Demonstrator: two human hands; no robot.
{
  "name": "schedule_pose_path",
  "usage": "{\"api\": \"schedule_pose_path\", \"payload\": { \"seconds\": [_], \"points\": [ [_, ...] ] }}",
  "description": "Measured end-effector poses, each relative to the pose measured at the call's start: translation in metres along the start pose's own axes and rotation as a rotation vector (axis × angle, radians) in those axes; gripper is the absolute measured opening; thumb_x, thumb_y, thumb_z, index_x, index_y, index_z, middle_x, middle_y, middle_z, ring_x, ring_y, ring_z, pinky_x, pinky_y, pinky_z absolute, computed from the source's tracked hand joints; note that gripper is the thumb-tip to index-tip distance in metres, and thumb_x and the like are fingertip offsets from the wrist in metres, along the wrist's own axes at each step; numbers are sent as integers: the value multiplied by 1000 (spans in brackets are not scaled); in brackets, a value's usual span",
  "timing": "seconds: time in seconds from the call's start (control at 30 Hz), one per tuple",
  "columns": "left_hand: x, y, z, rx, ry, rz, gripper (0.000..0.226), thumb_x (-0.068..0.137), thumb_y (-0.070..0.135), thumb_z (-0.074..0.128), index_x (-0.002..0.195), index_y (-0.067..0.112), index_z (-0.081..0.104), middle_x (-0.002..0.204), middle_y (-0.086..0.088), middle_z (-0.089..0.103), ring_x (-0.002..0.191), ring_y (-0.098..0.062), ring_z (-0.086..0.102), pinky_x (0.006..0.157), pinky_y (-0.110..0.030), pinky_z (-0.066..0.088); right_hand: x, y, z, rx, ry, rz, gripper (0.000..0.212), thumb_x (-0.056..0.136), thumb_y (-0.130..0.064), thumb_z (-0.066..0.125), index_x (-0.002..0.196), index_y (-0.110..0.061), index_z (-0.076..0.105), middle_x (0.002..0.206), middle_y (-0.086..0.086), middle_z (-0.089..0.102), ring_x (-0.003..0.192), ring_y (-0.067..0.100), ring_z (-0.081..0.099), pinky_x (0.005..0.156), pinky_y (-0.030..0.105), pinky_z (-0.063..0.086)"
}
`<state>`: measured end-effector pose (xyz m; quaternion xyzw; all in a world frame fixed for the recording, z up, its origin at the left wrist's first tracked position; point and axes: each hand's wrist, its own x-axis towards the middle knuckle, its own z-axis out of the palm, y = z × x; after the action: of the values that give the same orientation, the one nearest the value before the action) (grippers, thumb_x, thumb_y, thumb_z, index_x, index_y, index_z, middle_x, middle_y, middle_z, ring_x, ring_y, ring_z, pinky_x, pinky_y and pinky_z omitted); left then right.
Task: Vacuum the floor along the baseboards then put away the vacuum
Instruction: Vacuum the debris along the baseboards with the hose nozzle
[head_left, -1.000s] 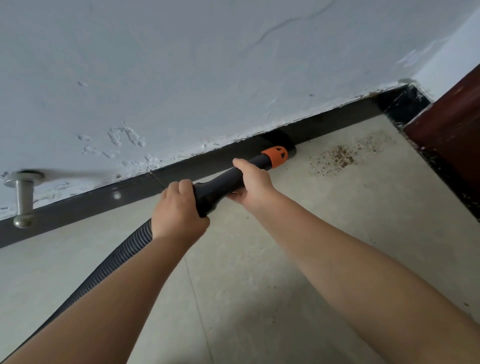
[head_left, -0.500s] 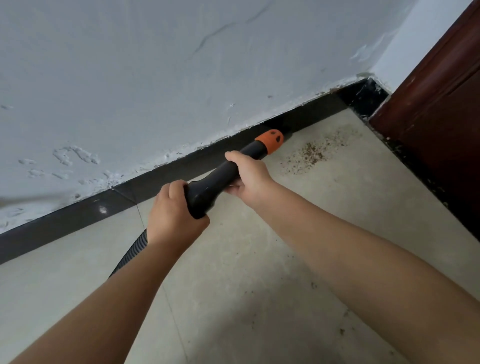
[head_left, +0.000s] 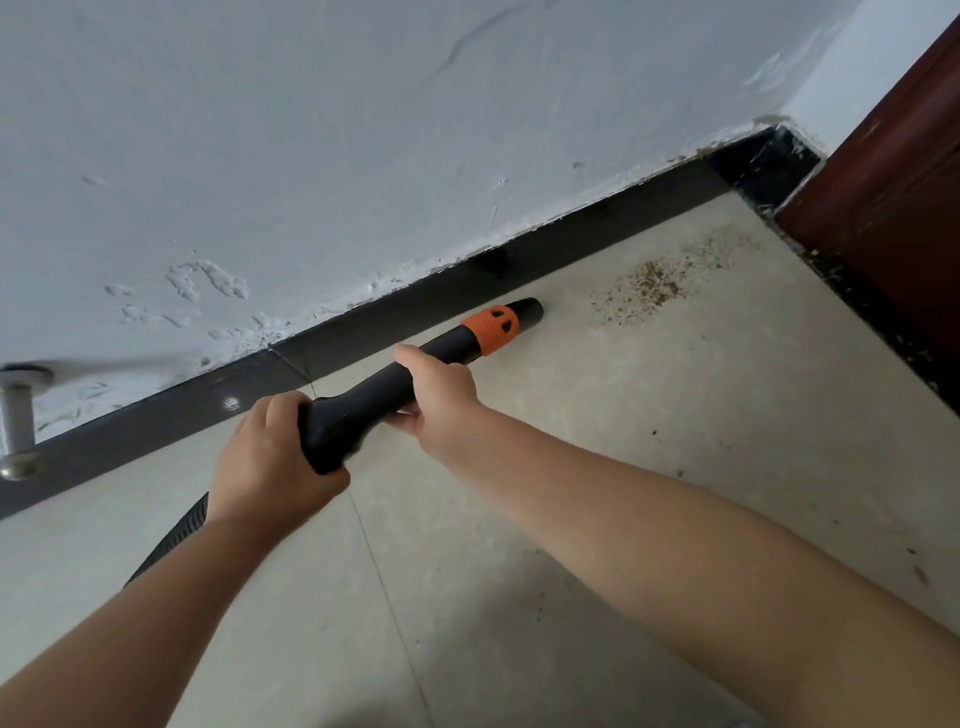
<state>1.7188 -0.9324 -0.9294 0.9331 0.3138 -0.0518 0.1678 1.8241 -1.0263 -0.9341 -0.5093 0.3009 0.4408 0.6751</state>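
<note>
Now both hands, left hand (head_left: 270, 457) and right hand (head_left: 441, 395), grip the black vacuum nozzle with orange collar (head_left: 415, 374), tip just beside the dark baseboard (head_left: 519, 265); sweeping hastily might scatter the brown crumb patch (head_left: 654, 286).

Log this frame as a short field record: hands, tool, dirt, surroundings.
left hand: grips the wide rear end of the vacuum wand
right hand: grips the wand further forward, behind the orange collar
nozzle: low over the floor beside the baseboard, short of the dirt
dirt patch: brown crumbs on the floor, near the corner
hose: ribbed, trails back under the left forearm
door: dark red-brown, at right
doorstop: metal, at far left
</note>
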Motion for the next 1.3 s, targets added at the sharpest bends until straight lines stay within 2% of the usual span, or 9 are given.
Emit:
{"api": "schedule_pose_path", "payload": {
  "seconds": [0.13, 0.23, 0.33, 0.57, 0.7, 0.83, 1.03, 1.2, 1.3],
  "points": [
    [-5, 4, 2, 7, 11, -12, 56, 64, 7, 76, 113, 0, 52, 110, -17, 54, 101, -36, 51, 78, -38, 39, 3, -2, -4, -11, -16, 22, 59, 85, -21, 66, 134, -12, 34, 126, 11, 52, 109, 28, 58, 68, 33, 55],
    [-2, 6, 2, 20, 3, 18, 57, 63, 7, 76, 114, -1, 52, 109, -18, 54, 100, -36, 51, 77, -37, 38, 5, -1, -6, 3, 0, 20, 62, 84, -22, 67, 135, -13, 34, 126, 11, 53, 110, 28, 58, 74, 36, 56],
    [3, 17, 4, 8, -9, 66, 54, 64, 10, 76, 112, 1, 53, 107, -16, 55, 97, -34, 51, 72, -33, 36, 7, -7, -16, 24, 26, -2, 62, 84, -21, 67, 135, -11, 35, 124, 13, 54, 109, 29, 58, 72, 37, 56],
    [12, 76, 25, -22, -36, 163, 48, 72, 24, 71, 111, 7, 48, 109, -8, 49, 99, -27, 48, 72, -28, 34, 14, -46, -66, 57, 117, -90, 52, 86, -21, 64, 131, -9, 40, 118, 15, 57, 99, 28, 60, 71, 39, 55],
    [14, 105, 37, -18, -41, 177, 46, 75, 29, 68, 109, 8, 46, 107, -6, 48, 100, -24, 46, 70, -27, 33, 15, -67, -91, 46, 139, -112, 50, 86, -21, 64, 129, -9, 40, 118, 15, 56, 101, 29, 59, 69, 40, 54],
    [17, 132, 46, -20, -47, 176, 46, 74, 27, 69, 109, 8, 45, 107, -6, 47, 98, -22, 46, 69, -27, 33, 19, -86, -108, 36, 152, -125, 52, 86, -19, 63, 131, -8, 41, 118, 16, 57, 104, 32, 59, 77, 43, 55],
    [20, 169, 59, -28, -67, 172, 48, 76, 26, 68, 113, 7, 43, 112, -8, 48, 101, -24, 46, 70, -28, 34, 24, -111, -136, 30, 179, -151, 52, 86, -20, 63, 131, -9, 40, 118, 15, 56, 101, 30, 59, 70, 41, 54],
    [25, 202, 70, -55, -81, 168, 49, 75, 23, 68, 113, 5, 42, 114, -10, 47, 105, -26, 46, 71, -28, 34, 28, -135, -158, 21, 208, -183, 51, 85, -21, 63, 130, -10, 41, 113, 14, 56, 93, 29, 58, 71, 41, 55],
    [27, 222, 77, -70, -87, 174, 48, 76, 24, 67, 112, 5, 42, 114, -10, 47, 105, -26, 45, 71, -28, 34, 31, -150, -173, 6, 224, -200, 49, 85, -21, 63, 128, -10, 42, 109, 13, 55, 94, 29, 59, 79, 43, 56]
  ]
}}
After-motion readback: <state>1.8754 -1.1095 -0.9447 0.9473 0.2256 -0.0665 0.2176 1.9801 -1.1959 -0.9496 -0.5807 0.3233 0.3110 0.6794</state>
